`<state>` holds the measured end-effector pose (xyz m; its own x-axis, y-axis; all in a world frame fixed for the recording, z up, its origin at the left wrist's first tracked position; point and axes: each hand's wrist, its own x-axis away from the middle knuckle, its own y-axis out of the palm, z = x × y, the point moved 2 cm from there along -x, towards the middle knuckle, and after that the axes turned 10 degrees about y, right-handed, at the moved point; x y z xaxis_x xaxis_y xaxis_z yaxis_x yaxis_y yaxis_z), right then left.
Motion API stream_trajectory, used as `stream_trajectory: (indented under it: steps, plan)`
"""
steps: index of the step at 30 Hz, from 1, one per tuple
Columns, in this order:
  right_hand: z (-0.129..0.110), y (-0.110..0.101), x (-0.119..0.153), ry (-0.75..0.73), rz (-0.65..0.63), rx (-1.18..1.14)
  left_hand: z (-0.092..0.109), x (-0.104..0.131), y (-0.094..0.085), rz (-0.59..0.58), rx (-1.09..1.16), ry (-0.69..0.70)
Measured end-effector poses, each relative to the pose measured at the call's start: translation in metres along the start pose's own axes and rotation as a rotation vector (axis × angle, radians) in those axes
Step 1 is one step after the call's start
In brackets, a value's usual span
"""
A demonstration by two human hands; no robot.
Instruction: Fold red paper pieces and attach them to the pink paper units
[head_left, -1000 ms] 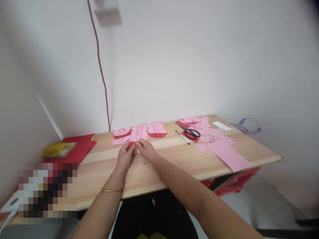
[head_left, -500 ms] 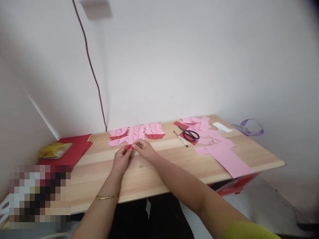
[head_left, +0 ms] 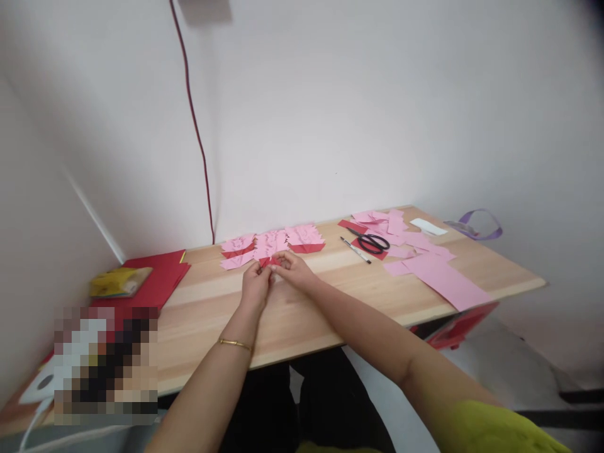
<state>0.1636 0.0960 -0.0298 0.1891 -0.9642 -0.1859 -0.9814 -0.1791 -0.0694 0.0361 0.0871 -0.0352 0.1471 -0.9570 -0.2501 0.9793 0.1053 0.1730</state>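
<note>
A wooden table [head_left: 207, 314] is being backed by a pale wall [head_left: 306, 113]. Near its middle, a small red paper piece [head_left: 265, 261] is being pinched by the left hand [head_left: 255, 283] and the right hand [head_left: 293, 272], the fingertips of both being drawn nearly together. The space just beyond is being taken up by pink notched papers [head_left: 271, 242]. At right, black scissors [head_left: 372, 243], a pen [head_left: 356, 250] and pink scraps [head_left: 396, 238] are being kept apart from the hands; at left, red sheets [head_left: 165, 280] are being partly covered by a yellow packet [head_left: 113, 282].

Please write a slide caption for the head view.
Left hand and right hand hold red paper near jagged pink paper pieces.
</note>
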Motion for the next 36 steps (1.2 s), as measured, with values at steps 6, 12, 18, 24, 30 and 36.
stream_trajectory:
  steps: [6,12,18,24,30,36]
  plan:
    - [-0.008,0.007,-0.004,0.12,0.05,-0.119,0.001,-0.023,0.003,-0.119,0.111,-0.101]
    - [-0.015,0.007,-0.02,0.021,0.046,-0.058,0.004,-0.029,0.0,-0.153,0.17,-0.005]
    - [-0.023,-0.001,-0.022,-0.033,-0.114,-0.056,0.009,-0.032,-0.009,-0.197,0.022,0.093]
    - [-0.025,-0.007,-0.026,-0.021,-0.087,0.026,0.007,-0.03,-0.005,-0.346,-0.058,0.062]
    - [-0.02,-0.012,-0.025,-0.099,-0.022,0.14,0.015,-0.023,-0.009,-0.27,-0.013,0.146]
    - [-0.022,-0.006,-0.019,-0.048,-0.106,0.002,0.017,-0.017,-0.006,-0.198,0.18,0.132]
